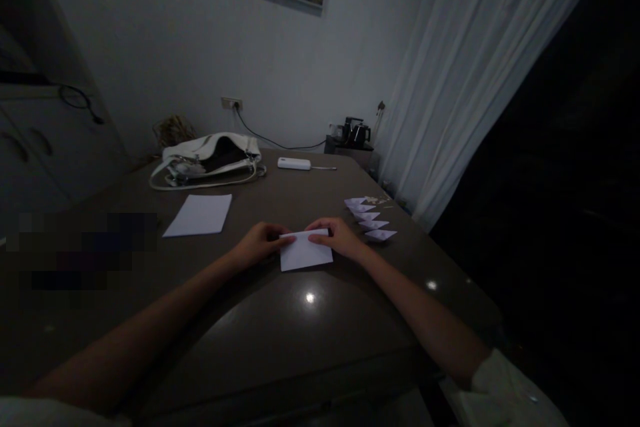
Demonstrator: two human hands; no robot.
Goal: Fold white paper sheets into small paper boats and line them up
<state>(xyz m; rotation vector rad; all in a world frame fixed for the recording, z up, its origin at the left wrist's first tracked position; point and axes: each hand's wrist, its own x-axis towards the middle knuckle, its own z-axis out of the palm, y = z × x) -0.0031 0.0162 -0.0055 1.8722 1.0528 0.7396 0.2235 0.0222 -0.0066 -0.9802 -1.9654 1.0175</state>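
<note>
Item, logged from my remote post: one folded rectangle of white paper (306, 253), near centre of the glossy brown bench (280, 340). I see the left hand (263, 243) pinching its far left part and the right hand (340, 239) its far right, thumbs on top, probably to steady the far edge. Item: flat white paper stack (201, 215), left, seemingly within reach. Item: slanting row of small boat-shaped white paper pieces (375, 225), right, apparently set aside in order.
</note>
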